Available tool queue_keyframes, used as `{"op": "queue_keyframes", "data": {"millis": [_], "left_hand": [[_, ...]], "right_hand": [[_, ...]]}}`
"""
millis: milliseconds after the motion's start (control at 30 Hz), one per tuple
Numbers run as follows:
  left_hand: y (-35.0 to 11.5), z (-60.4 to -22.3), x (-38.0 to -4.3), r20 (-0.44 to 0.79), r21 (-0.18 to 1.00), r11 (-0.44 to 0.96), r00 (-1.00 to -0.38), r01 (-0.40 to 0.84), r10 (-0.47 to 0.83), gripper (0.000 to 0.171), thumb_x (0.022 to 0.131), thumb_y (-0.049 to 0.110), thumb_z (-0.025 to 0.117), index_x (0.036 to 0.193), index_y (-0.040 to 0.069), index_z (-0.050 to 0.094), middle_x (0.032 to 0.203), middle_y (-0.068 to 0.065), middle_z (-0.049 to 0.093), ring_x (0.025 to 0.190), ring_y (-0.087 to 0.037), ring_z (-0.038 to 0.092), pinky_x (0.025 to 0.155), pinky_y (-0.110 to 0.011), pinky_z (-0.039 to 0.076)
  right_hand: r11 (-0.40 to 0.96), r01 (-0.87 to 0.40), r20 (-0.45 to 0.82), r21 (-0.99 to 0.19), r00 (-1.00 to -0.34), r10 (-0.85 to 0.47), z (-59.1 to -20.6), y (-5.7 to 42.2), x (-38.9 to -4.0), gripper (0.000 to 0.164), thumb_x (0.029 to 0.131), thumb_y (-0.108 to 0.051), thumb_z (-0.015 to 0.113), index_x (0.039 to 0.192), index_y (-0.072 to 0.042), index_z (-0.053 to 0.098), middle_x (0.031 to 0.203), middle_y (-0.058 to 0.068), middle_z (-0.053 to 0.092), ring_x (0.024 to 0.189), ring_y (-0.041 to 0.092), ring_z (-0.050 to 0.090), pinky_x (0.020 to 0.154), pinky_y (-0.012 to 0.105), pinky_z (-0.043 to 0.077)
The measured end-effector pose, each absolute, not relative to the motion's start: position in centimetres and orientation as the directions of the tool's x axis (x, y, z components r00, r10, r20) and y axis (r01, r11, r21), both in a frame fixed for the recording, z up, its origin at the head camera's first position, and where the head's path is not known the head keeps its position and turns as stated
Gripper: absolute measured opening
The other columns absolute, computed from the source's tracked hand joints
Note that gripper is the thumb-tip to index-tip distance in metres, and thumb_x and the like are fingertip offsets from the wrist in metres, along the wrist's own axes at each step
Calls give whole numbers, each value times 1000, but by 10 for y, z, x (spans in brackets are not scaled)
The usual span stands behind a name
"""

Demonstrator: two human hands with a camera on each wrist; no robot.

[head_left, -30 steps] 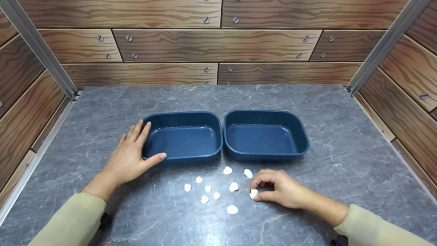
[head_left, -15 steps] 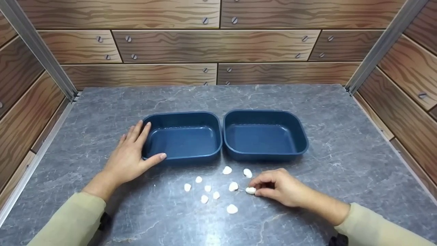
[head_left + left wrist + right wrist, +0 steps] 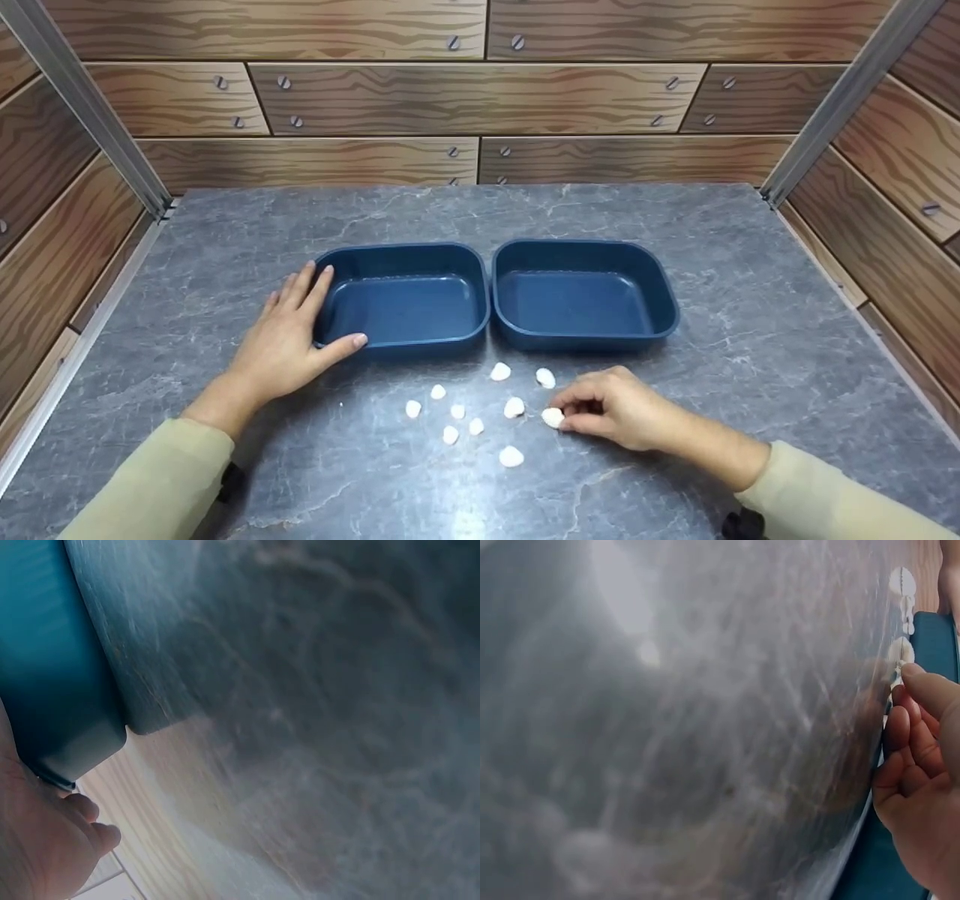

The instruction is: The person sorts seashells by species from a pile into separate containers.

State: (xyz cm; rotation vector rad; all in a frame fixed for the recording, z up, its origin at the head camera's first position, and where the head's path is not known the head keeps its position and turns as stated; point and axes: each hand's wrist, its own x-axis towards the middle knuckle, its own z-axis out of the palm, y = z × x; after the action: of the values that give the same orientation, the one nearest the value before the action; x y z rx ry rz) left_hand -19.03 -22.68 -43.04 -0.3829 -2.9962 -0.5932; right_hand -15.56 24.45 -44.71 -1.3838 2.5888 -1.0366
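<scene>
Between thumb and fingertips, my right hand (image 3: 619,411) pinches a small white seashell (image 3: 553,418) close over the table. The right wrist view shows the same shell (image 3: 901,650) at the thumb tip, its serrated edge visible. My left hand (image 3: 277,352) rests with straight fingers along the left end of the left blue tub (image 3: 405,345), thumb over its front rim. In the left wrist view, the tub's side (image 3: 60,675) stands beside that hand. Several other white shells, among them a larger shell (image 3: 511,456), lie scattered in front of the tubs.
A matching blue tub (image 3: 585,339) stands right beside the left one, their ends nearly meeting. Both tubs show bare bottoms. Wood-patterned panels (image 3: 480,97) and metal posts (image 3: 840,105) enclose the grey marbled table (image 3: 225,225).
My right hand has moved slightly away from me and turned the pinched shell so its outline looks flatter. The left hand and the tubs stay where they were.
</scene>
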Motion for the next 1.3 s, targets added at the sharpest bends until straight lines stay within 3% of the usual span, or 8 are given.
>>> {"op": "queue_keyframes", "data": {"millis": [333,567,733,933,1300], "left_hand": [[-226,-429,-190,101,366,897,-969,248,227,110,94,80,56,172,16,10,177,-16,3,159,-51,10,126,-68,11],[-226,-428,-190,113,357,899,-968,252,226,110,95,78,57,172,16,11,177,-17,5,159,-50,11,126,-68,12],[-226,-429,-191,110,356,900,-968,251,227,111,94,82,54,172,16,11,177,-16,5,160,-49,10,126,-67,12],[-226,-430,-192,103,358,900,-968,250,228,112,93,84,52,172,16,12,177,-17,6,160,-48,10,126,-67,11],[-225,-429,-193,99,343,907,-970,242,221,116,93,83,54,172,10,10,177,-19,5,161,-45,10,126,-68,11]], "right_hand": [[287,-781,368,-554,-540,-757,-440,239,-158,16,90,-12,86,105,-15,80,84,-7,71,73,2,63,63,22,56],[179,-843,507,-508,-460,-729,-406,215,-167,26,85,-4,87,109,-10,79,92,-1,76,75,12,69,65,26,59],[190,-869,542,-457,-441,-715,-384,185,-190,23,86,-5,86,108,-9,80,96,-1,77,80,15,70,68,32,60],[251,-857,528,-449,-482,-699,-373,137,-223,16,91,-13,84,107,-9,81,98,1,78,85,18,70,74,38,59],[395,-720,371,-571,-655,-658,-380,73,-263,17,95,-17,83,108,-6,82,94,4,75,82,15,65,75,40,59]]}}
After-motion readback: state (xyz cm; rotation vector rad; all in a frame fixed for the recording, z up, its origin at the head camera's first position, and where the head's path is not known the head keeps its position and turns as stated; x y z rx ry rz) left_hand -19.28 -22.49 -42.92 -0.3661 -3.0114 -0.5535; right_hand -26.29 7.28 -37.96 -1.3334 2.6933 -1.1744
